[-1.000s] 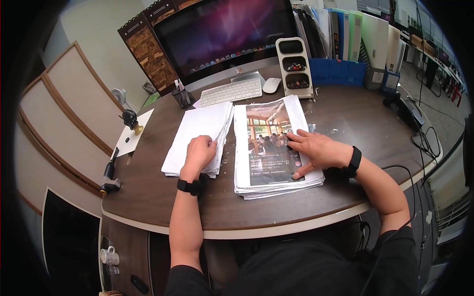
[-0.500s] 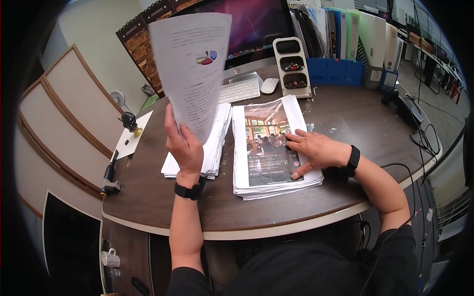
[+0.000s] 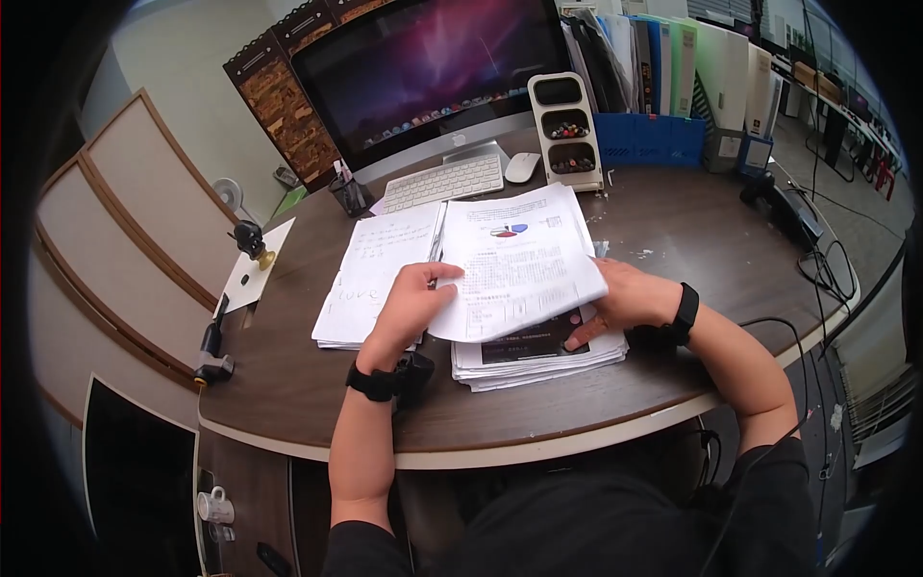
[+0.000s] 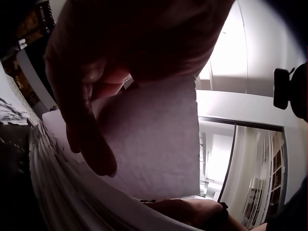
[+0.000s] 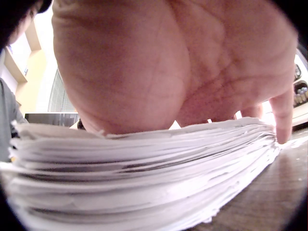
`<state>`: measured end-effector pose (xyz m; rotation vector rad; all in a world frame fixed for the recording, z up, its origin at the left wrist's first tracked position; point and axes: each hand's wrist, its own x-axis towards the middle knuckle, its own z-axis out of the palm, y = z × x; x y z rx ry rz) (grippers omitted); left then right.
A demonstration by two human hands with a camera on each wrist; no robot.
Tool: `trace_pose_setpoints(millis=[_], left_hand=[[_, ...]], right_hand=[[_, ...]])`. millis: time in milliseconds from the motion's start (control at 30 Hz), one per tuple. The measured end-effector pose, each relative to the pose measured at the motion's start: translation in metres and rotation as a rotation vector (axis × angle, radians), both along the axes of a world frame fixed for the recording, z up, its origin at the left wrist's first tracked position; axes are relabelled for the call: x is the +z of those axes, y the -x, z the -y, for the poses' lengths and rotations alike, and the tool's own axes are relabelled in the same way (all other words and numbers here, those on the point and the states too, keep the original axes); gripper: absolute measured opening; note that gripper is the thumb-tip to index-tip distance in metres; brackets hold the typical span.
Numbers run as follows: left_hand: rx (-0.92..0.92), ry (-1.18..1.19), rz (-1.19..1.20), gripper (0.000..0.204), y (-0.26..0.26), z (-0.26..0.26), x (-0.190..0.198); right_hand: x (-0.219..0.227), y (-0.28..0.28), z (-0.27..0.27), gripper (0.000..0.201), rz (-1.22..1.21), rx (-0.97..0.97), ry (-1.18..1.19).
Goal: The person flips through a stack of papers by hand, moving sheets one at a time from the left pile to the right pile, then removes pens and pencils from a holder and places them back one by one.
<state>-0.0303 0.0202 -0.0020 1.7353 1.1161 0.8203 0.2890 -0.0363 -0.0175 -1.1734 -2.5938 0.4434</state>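
My left hand (image 3: pixel 411 306) pinches the left edge of a printed sheet (image 3: pixel 519 260) with a small pie chart, which lies over the right paper stack (image 3: pixel 538 370). In the left wrist view the sheet (image 4: pixel 154 139) hangs from the left hand (image 4: pixel 96 96). My right hand (image 3: pixel 630 298) rests on the right side of that stack, the sheet's edge covering part of its fingers. The right wrist view has the right hand (image 5: pixel 178 67) flat on the thick stack (image 5: pixel 134 178). Handwriting shows on top of the left stack (image 3: pixel 370 260).
Behind the stacks are a keyboard (image 3: pixel 442 185), a mouse (image 3: pixel 522 167), a monitor (image 3: pixel 423 77) and a white holder (image 3: pixel 567 135). A pen cup (image 3: pixel 350 195) stands at the back left, a phone (image 3: pixel 793 216) at the right, blue trays (image 3: pixel 649 141) at the back right.
My left hand has brought the raised sheet from the left stack rightward and down over the right stack, covering most of the photo page. Handwriting is now exposed on the left stack. My right hand stays put.
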Motion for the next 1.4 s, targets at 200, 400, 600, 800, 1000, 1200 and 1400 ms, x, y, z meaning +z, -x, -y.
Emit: trace_pose_setpoints(millis=[200,400,600,800,1000,1200,1400], left_hand=[[-0.061,-0.028,-0.224,0.031,-0.002,-0.003,-0.009],[-0.065,-0.001,-0.331,0.034,-0.004,-0.001,0.002],[-0.096,-0.005,-0.309,0.029,-0.005,0.0,-0.002],[-0.071,-0.032,-0.374,0.028,-0.011,0.003,0.001],[-0.068,-0.081,-0.381,0.028,-0.01,0.002,-0.003],[-0.055,-0.104,-0.393,0.027,-0.011,0.003,-0.003],[-0.052,-0.108,-0.378,0.027,-0.011,0.002,-0.005]], right_hand=[[0.007,0.002,0.004,0.075,-0.052,-0.022,0.032],[0.005,0.002,0.001,0.079,-0.024,-0.002,-0.002],[0.002,0.002,0.001,0.08,-0.025,0.002,0.002],[0.011,-0.01,-0.008,0.083,-0.017,0.04,-0.001],[0.033,-0.036,-0.004,0.11,0.137,-0.058,-0.058],[0.035,-0.027,0.001,0.119,0.147,-0.11,-0.002],[0.027,-0.012,-0.003,0.093,-0.123,-0.071,-0.15]])
